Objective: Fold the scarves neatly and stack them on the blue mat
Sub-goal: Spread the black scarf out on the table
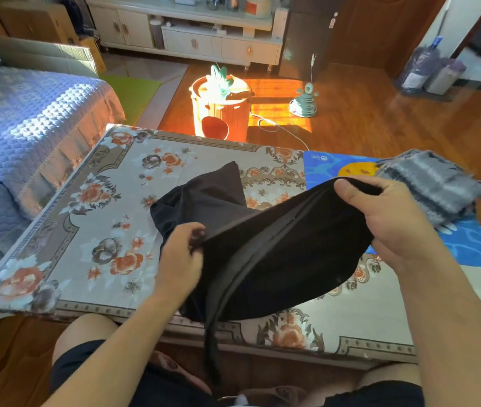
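**A lived-in home sitting room**

A low table (pixel 57 218) under a floral grey-and-orange cloth stands on a glossy wooden plank floor (pixel 394 118). At nine o'clock is a sofa draped in a quilted blue-lilac cover (pixel 28 127). At twelve o'clock, a cream cabinet with drawers (pixel 204 39) lines the wall, before it a sunlit orange wooden barrel (pixel 221 113) and a tiered green toy (pixel 305 102).

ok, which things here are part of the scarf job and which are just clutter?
Job: black scarf, gripped by left hand and right hand; grey scarf folded on blue mat; table.
Clutter: sofa, orange bin, cat toy, cabinet.
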`<act>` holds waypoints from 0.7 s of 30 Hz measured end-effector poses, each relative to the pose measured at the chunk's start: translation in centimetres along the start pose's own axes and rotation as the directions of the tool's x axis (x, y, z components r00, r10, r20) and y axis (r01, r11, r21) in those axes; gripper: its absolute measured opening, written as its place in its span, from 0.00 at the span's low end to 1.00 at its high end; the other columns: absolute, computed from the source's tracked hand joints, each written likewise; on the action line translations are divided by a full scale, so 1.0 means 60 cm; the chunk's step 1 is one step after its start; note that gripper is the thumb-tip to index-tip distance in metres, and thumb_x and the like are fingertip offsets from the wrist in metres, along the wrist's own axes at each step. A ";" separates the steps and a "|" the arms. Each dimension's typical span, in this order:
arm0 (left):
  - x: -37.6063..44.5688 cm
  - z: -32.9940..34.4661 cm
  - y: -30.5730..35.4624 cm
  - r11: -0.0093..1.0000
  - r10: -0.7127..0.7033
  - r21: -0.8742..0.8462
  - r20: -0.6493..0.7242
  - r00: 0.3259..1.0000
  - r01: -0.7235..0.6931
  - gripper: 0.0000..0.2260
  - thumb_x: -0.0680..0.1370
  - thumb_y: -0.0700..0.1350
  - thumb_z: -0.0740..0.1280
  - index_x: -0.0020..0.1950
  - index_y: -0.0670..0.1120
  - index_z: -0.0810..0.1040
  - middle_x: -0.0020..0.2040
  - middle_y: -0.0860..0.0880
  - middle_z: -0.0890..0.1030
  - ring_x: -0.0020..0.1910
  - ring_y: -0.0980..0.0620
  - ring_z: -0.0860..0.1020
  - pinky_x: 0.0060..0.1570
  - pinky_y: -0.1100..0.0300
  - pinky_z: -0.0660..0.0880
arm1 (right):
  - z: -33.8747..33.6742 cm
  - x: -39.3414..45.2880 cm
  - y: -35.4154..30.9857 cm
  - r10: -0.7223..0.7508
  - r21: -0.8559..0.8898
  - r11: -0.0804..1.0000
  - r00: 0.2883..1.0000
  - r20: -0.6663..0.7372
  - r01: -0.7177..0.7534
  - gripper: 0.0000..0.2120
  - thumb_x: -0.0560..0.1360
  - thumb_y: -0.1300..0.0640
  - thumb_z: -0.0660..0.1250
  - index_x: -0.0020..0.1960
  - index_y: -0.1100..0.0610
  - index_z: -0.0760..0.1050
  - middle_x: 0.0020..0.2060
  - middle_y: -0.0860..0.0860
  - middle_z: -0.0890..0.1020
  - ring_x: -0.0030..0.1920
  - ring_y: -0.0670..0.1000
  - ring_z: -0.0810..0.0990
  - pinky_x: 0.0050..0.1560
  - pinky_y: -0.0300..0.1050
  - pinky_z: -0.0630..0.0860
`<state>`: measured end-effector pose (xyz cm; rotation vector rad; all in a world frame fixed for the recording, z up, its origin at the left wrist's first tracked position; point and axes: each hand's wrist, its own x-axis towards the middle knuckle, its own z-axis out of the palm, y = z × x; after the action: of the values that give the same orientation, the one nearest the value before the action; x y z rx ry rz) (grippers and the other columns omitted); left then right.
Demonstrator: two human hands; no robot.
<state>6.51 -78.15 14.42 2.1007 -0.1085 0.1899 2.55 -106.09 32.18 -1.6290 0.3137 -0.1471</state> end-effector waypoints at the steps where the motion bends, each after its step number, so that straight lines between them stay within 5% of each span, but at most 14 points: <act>1: -0.009 -0.021 -0.008 0.998 0.056 0.004 -0.006 0.998 -0.056 0.25 0.77 0.29 0.64 0.63 0.57 0.69 0.54 0.52 0.78 0.51 0.56 0.78 0.56 0.51 0.79 | 0.000 0.005 0.002 0.019 -0.010 1.000 1.000 -0.019 -0.019 0.04 0.73 0.56 0.73 0.46 0.53 0.85 0.44 0.52 0.87 0.45 0.52 0.87 0.45 0.44 0.81; 4: -0.053 -0.076 -0.020 0.886 0.402 0.158 0.206 0.892 -0.436 0.30 0.76 0.29 0.63 0.72 0.55 0.65 0.69 0.46 0.72 0.50 0.49 0.79 0.48 0.55 0.79 | 0.006 0.020 0.013 0.048 -0.050 0.998 0.998 -0.041 -0.050 0.05 0.76 0.58 0.72 0.50 0.56 0.84 0.44 0.53 0.87 0.46 0.54 0.87 0.49 0.49 0.81; 6: -0.078 -0.091 -0.019 0.730 0.459 0.312 0.435 0.775 -0.608 0.36 0.72 0.28 0.67 0.76 0.53 0.67 0.77 0.44 0.64 0.38 0.52 0.77 0.37 0.65 0.72 | 0.016 0.027 0.015 0.057 -0.056 0.997 0.998 -0.031 -0.058 0.03 0.75 0.58 0.73 0.49 0.55 0.84 0.44 0.53 0.87 0.45 0.53 0.87 0.50 0.50 0.80; 8: -0.087 -0.091 -0.013 0.726 0.367 0.366 0.510 0.778 -0.582 0.33 0.70 0.30 0.70 0.73 0.50 0.72 0.79 0.45 0.63 0.35 0.54 0.75 0.39 0.70 0.66 | 0.025 0.031 0.015 0.059 -0.059 0.996 0.998 -0.008 -0.059 0.02 0.75 0.57 0.73 0.47 0.54 0.84 0.43 0.52 0.87 0.44 0.52 0.87 0.49 0.50 0.80; 11: -0.071 -0.090 -0.005 0.822 0.268 0.377 0.406 0.874 -0.427 0.21 0.76 0.34 0.64 0.67 0.49 0.77 0.72 0.51 0.72 0.52 0.50 0.81 0.52 0.70 0.68 | 0.028 0.030 0.013 0.052 -0.061 0.997 0.999 0.014 -0.051 0.03 0.72 0.55 0.74 0.46 0.52 0.84 0.43 0.52 0.88 0.45 0.52 0.87 0.49 0.50 0.80; 16: -0.032 -0.074 -0.013 0.840 0.139 0.465 0.311 0.940 -0.278 0.18 0.79 0.36 0.60 0.63 0.49 0.81 0.61 0.54 0.78 0.54 0.52 0.79 0.50 0.68 0.67 | 0.022 0.027 0.012 0.040 -0.040 0.998 0.999 0.028 -0.039 0.05 0.70 0.54 0.73 0.46 0.53 0.84 0.43 0.51 0.88 0.44 0.51 0.87 0.47 0.46 0.80; 18: -0.034 -0.063 -0.010 0.824 0.204 0.449 0.332 0.921 -0.345 0.13 0.83 0.47 0.59 0.59 0.52 0.82 0.54 0.58 0.78 0.51 0.57 0.77 0.49 0.67 0.68 | 0.020 0.025 0.012 0.029 -0.041 0.999 0.999 0.027 -0.028 0.03 0.74 0.57 0.72 0.43 0.52 0.85 0.41 0.51 0.87 0.42 0.50 0.87 0.43 0.43 0.80; 21: -0.046 -0.049 -0.006 0.870 0.217 0.345 0.375 0.901 -0.352 0.19 0.80 0.69 0.51 0.46 0.61 0.76 0.43 0.64 0.73 0.44 0.61 0.74 0.43 0.65 0.65 | 0.018 0.022 0.011 0.022 -0.036 0.999 1.000 0.012 -0.021 0.04 0.75 0.58 0.72 0.42 0.52 0.85 0.41 0.51 0.87 0.42 0.50 0.87 0.40 0.41 0.81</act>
<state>3.61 -75.45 15.10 2.5123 -0.6372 0.0405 4.03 -105.49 31.28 -1.6613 0.3257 -0.1154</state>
